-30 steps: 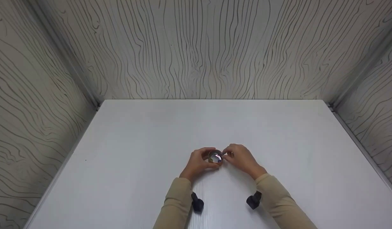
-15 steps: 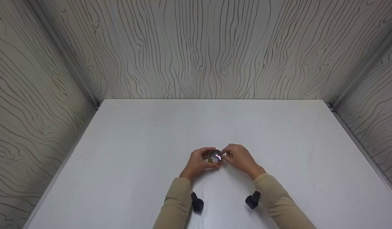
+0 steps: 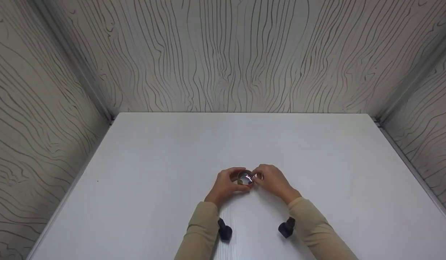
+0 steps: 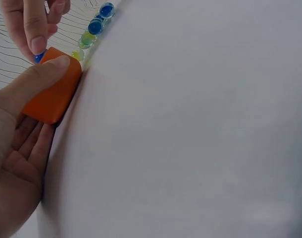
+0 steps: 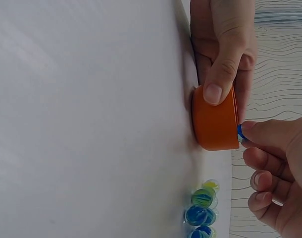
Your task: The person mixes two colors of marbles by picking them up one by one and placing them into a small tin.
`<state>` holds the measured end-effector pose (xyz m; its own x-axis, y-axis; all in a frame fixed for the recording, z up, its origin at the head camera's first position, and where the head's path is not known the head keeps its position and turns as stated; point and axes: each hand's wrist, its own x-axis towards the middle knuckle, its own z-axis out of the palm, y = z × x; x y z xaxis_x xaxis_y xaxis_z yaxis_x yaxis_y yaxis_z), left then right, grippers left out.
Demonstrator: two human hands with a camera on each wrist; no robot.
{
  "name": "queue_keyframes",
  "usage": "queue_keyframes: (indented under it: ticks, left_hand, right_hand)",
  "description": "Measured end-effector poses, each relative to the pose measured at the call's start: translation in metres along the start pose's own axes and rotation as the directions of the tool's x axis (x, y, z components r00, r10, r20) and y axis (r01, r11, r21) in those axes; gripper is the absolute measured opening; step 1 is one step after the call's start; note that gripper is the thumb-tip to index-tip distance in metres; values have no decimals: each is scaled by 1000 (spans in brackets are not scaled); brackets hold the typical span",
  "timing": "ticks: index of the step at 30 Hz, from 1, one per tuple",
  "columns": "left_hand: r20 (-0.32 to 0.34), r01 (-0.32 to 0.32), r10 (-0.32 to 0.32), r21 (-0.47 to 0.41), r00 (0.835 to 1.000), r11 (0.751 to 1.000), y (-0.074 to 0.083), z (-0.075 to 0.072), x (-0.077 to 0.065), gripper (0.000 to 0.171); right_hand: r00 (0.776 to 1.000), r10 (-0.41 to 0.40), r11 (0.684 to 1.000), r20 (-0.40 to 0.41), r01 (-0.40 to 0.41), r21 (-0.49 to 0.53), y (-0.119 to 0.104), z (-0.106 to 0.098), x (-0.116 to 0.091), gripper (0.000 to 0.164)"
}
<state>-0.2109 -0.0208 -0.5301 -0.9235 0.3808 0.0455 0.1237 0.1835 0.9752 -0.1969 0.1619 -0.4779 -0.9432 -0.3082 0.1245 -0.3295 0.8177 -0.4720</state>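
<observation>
Near the middle of the table, my left hand [image 3: 224, 185] holds a small round orange bowl [image 5: 215, 119] with a shiny metal inside. The left thumb [image 4: 58, 65] lies along its outer wall, and the other fingers reach round the far side. Small green and blue spots show inside the bowl in the head view. My right hand [image 3: 274, 181] is at the right side of the rim, pinching a blue glass marble [image 5: 240, 132] between thumb and forefinger. Several blue and green-yellow glass marbles [image 5: 199, 215] lie on the table just beyond the bowl in the right wrist view.
Under everything is a white table [image 3: 165, 155], backed by a wood-grain patterned wall [image 3: 223, 57] with matching side walls. Black wrist cameras [image 3: 225, 233] stick out inward from both beige sleeves [image 3: 201, 227].
My right wrist and sleeve have shifted very slightly to the left. The left hand and the bowl stay almost where they were, with the right fingers still at the rim.
</observation>
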Motion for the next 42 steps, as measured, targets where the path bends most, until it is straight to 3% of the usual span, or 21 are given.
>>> queue_keyframes:
  ticks: [8, 22, 25, 33, 42]
  left_hand:
    - [5, -14, 14, 23, 1000, 1000, -2, 0, 1, 64]
    - [7, 23, -23, 16, 1000, 1000, 0, 0, 0, 62]
    - [4, 39, -39, 18, 999, 999, 0, 0, 0, 63]
    - [-18, -10, 12, 72, 1000, 997, 0, 1, 0, 61]
    - [-32, 14, -12, 74, 999, 997, 0, 4, -2, 64]
  right_hand:
    - [999, -38, 999, -18, 38, 1, 3, 1, -2, 9]
    - [999, -47, 999, -20, 47, 3, 8, -5, -10, 10]
    - [999, -34, 999, -15, 34, 6, 10, -6, -12, 10]
    - [999, -42, 999, -31, 43, 16, 16, -7, -17, 11]
    - [999, -4, 999, -41, 6, 43, 22, -11, -21, 13]
